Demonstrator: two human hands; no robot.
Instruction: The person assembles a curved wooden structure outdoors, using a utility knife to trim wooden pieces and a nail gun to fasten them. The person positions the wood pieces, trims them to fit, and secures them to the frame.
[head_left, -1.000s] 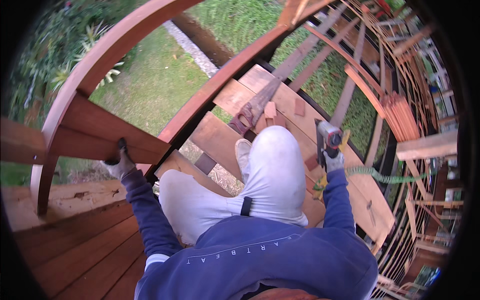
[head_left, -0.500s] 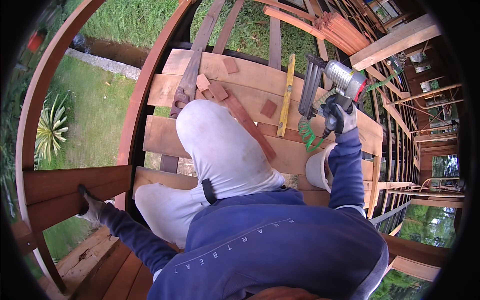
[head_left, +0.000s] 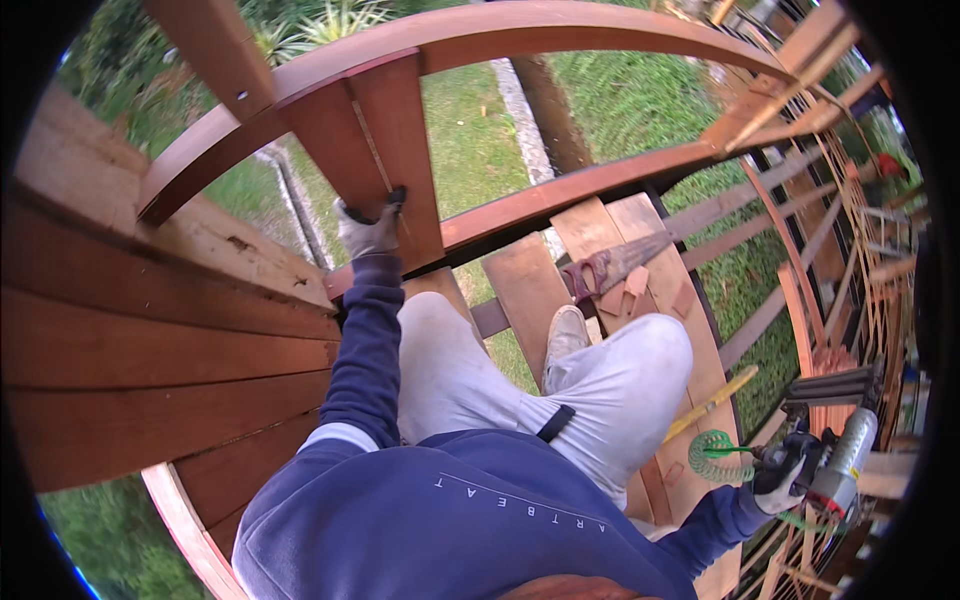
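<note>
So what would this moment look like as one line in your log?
left hand: gloved, gripping upright board | right hand: holding nail gun out to the side | handsaw: lying on planks | person: crouched

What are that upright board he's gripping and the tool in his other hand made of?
The upright board looks like solid reddish-brown hardwood, smooth and probably oiled: visible grain, even sheen. The nail gun in the right hand seems to be metal with a silver-grey body and dark grip; a green coiled hose, likely plastic, trails from it.
</note>
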